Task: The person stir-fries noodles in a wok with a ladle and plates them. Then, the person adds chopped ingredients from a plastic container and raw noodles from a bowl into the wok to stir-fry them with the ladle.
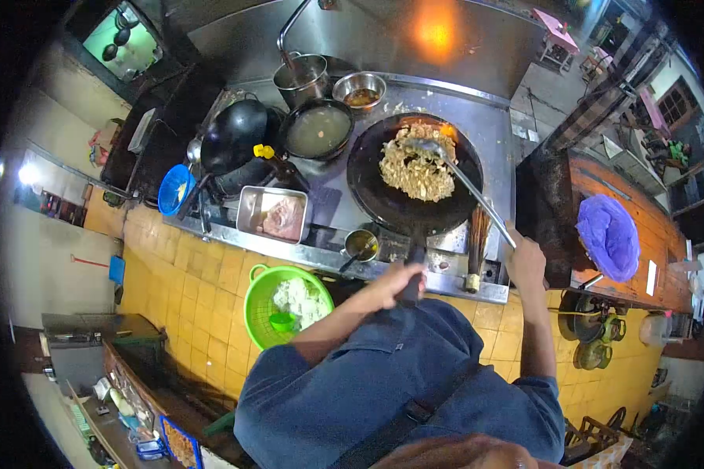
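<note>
My left hand (400, 284) is wrapped round the handle (416, 266) of a large black wok (368, 184), which sits over the stove. Chopped, browned food, perhaps fried rice, lies in the wok (418, 184), with an orange patch at its upper right edge. In my right hand (526, 254) is the shaft of a long metal ladle (477, 193). The ladle's head (424, 145) rests in the far part of the food. A bundled bamboo brush (475, 250) lies between the wok and my right hand.
Left of the wok stand a pan of cloudy liquid (317, 129), a metal tray with raw meat (246, 211), a small cup (361, 245) and a yellow-capped bottle (288, 172). A green basket of white rice (256, 313) is below. A purple bag (608, 238) lies on the right-hand table.
</note>
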Tool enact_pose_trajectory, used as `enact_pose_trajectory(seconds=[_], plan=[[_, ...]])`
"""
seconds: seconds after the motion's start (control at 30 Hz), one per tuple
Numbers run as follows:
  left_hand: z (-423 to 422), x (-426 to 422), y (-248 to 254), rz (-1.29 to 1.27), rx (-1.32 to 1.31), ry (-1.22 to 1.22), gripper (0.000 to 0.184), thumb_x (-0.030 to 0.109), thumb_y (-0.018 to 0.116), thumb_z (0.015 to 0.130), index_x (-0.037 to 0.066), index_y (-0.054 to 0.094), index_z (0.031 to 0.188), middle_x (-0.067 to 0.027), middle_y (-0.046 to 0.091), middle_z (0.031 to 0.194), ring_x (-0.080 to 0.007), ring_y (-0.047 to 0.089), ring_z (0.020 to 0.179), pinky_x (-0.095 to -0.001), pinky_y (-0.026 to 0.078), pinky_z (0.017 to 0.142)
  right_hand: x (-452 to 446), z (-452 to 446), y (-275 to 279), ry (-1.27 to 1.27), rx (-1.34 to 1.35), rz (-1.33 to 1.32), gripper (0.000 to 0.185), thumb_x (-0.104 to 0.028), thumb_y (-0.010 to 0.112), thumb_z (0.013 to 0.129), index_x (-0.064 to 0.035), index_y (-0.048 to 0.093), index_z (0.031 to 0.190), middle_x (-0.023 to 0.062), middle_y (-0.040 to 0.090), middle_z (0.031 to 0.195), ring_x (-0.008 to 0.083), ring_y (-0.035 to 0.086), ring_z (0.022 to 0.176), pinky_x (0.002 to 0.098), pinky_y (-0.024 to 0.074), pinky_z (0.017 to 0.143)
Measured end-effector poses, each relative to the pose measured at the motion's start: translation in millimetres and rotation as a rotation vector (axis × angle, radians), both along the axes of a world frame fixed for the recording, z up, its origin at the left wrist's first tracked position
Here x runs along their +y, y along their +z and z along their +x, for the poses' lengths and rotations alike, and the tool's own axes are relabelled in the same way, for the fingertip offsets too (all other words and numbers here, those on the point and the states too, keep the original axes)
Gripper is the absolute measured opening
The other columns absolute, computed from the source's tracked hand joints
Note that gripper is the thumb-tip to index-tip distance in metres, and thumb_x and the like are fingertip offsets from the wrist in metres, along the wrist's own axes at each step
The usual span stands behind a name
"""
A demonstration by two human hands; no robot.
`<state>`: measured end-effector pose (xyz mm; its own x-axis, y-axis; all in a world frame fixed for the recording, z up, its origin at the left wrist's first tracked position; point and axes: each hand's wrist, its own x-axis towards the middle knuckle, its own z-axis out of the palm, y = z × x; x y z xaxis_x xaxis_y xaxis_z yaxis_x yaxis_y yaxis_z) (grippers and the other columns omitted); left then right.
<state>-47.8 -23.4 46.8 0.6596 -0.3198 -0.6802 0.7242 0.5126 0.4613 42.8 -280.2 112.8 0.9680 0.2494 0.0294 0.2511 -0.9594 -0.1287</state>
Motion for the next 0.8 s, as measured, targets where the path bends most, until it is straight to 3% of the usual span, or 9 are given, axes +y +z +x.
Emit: enact_pose_trajectory(seconds=[0.13,0.2,0.27,0.33,0.43,0.47,0.6,0.63,0.8], plan=[[53,13,-133,0.406,-0.369,0.123,0.011,0.013,0.054,0.085,0.003,0.049,0.086,-0.0055,0.054,0.063,-0.0158,0.054,0.05,-0.0288,0.045,0.046,38,2,-18,-0.087,0.208,0.194,0.036,-0.022,0.046,0.089,-0.0187,0.047,0.125,0.0257,0.06,0.084,0.0434,0.059,0.078,0.05,0.0468,0.067],[66,15,-132,0.346,-0.367,0.204,0.014,0.014,0.056,0.085,0.003,0.048,0.089,-0.0052,0.055,0.066,-0.015,0.055,0.051,-0.0284,0.046,0.046,50,36,-144,0.001,0.127,0.494,0.032,-0.025,0.047,0.088,-0.0071,0.05,0.115,0.0255,0.059,0.079,0.0432,0.057,0.077,0.0507,0.0451,0.067],[75,9,-163,0.473,-0.431,0.241,0.017,0.016,0.058,0.085,0.004,0.048,0.091,-0.0055,0.055,0.066,-0.0141,0.056,0.053,-0.0287,0.046,0.046,69,55,-189,0.103,0.22,0.346,0.034,-0.026,0.037,0.092,0.0025,0.053,0.1,0.0285,0.059,0.084,0.0475,0.056,0.08,0.0523,0.0445,0.071],[73,17,-154,0.453,-0.352,0.182,0.028,0.021,0.061,0.082,0.002,0.048,0.097,-0.0074,0.058,0.07,-0.0167,0.059,0.058,-0.0303,0.048,0.051,78,77,-158,0.132,0.226,0.279,0.034,-0.026,0.036,0.092,0.0034,0.053,0.095,0.0294,0.058,0.088,0.0473,0.056,0.081,0.0517,0.0446,0.072],[57,19,-162,1.044,-0.55,0.121,0.035,0.032,0.057,0.086,0.0,0.047,0.097,-0.0069,0.057,0.066,-0.016,0.057,0.054,-0.0304,0.046,0.05,80,84,-98,0.11,0.245,0.216,0.035,-0.025,0.035,0.092,0.0045,0.054,0.089,0.0297,0.057,0.095,0.0467,0.056,0.086,0.0506,0.0452,0.074],[50,20,-157,0.821,-0.537,0.112,0.04,0.04,0.053,0.087,0.001,0.048,0.096,-0.0072,0.057,0.067,-0.0166,0.056,0.051,-0.0303,0.046,0.047,77,81,-90,0.052,0.255,0.212,0.036,-0.024,0.035,0.092,0.0047,0.055,0.088,0.029,0.056,0.098,0.0463,0.055,0.088,0.0501,0.0456,0.074],[23,14,-152,0.754,-0.434,0.109,0.048,0.045,0.048,0.088,0.0,0.043,0.103,-0.0091,0.058,0.072,-0.0171,0.056,0.048,-0.0309,0.046,0.038,44,128,-274,0.101,-0.218,-0.011,0.037,-0.027,0.034,0.092,0.0027,0.057,0.095,0.0231,0.055,0.1,0.0452,0.054,0.091,0.053,0.0437,0.076],[18,15,-155,0.785,-0.458,0.1,0.05,0.045,0.048,0.088,0.0,0.042,0.106,-0.0097,0.058,0.073,-0.0175,0.056,0.048,-0.031,0.046,0.038,60,111,-182,0.057,0.339,0.128,0.041,-0.029,0.035,0.091,0.0041,0.056,0.101,0.0281,0.054,0.106,0.0462,0.053,0.096,0.0521,0.0422,0.081],[1,26,-147,0.837,-0.427,0.003,0.054,0.045,0.046,0.089,0.0,0.042,0.119,-0.0112,0.06,0.086,-0.0168,0.059,0.056,-0.0301,0.047,0.049,50,71,-137,-0.02,0.321,0.163,0.042,-0.031,0.035,0.091,0.0057,0.054,0.102,0.031,0.057,0.098,0.0459,0.055,0.093,0.0507,0.043,0.08]])
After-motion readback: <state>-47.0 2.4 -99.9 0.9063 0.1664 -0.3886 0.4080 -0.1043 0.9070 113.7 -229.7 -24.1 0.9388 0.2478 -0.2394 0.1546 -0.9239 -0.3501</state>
